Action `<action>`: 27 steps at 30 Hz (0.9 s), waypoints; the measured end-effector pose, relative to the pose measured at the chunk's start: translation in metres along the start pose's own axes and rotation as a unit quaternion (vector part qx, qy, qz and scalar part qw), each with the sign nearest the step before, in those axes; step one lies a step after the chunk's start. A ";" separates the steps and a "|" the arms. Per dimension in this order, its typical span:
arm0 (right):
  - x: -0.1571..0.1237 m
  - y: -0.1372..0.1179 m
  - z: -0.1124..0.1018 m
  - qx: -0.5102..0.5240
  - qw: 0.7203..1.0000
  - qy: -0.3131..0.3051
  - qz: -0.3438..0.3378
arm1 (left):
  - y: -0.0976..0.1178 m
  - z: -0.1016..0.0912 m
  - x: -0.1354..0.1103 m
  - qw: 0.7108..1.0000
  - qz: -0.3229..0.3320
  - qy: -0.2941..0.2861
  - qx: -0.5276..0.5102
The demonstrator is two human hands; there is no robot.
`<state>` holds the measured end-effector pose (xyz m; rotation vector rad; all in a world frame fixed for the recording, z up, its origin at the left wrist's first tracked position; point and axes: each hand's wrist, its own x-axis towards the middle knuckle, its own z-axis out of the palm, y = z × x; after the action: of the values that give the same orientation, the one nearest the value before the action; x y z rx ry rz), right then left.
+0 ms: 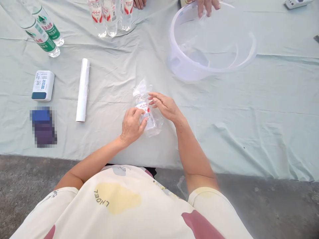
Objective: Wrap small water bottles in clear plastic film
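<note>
A clear water bottle (149, 121) with a red-and-white label and a white cap lies on the cloth, cap pointing away from me. Crinkled clear plastic film (143, 87) spreads under and around it. My left hand (132, 126) grips the bottle from the left, its thumb and fingers over the label. To the right of the bottle, my right hand (165, 106) is open with fingers stretched toward the bottle's upper part. Whether those fingertips touch the film, I cannot tell.
A white film roll (83, 89), a white box (43, 85) and a blurred dark object (44, 127) lie left. Green-labelled bottles (47, 41) and red-labelled bottles (109, 16) stand behind. Another person's hand (208, 6) reaches over a translucent tub (184, 71). A device (297, 2) lies far right.
</note>
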<state>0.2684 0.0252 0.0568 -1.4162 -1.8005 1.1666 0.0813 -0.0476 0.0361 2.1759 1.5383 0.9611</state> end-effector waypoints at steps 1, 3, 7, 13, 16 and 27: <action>-0.009 0.005 0.001 0.000 1.000 0.025 0.011 | -0.008 -0.002 0.006 1.000 0.006 -0.005 0.028; -0.029 0.014 0.006 -0.039 0.996 0.069 0.032 | -0.017 -0.003 0.019 0.996 0.033 -0.048 0.069; -0.070 0.025 0.024 -0.139 0.984 0.091 0.062 | -0.016 0.000 0.030 0.991 0.033 -0.093 0.094; -0.119 0.022 0.049 -0.073 0.965 0.188 0.167 | -0.006 -0.001 0.028 0.991 -0.026 -0.116 0.067; -0.136 0.016 0.062 0.005 0.948 0.224 0.227 | -0.003 -0.002 0.026 0.988 -0.046 -0.145 0.022; -0.137 -0.014 0.126 0.069 0.961 0.186 0.195 | 0.013 -0.018 -0.002 0.944 -0.209 -0.248 0.057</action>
<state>0.1945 -0.1424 0.0221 -1.8168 -1.1933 1.0936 0.0778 -0.0563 0.0566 1.8441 1.7111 0.1737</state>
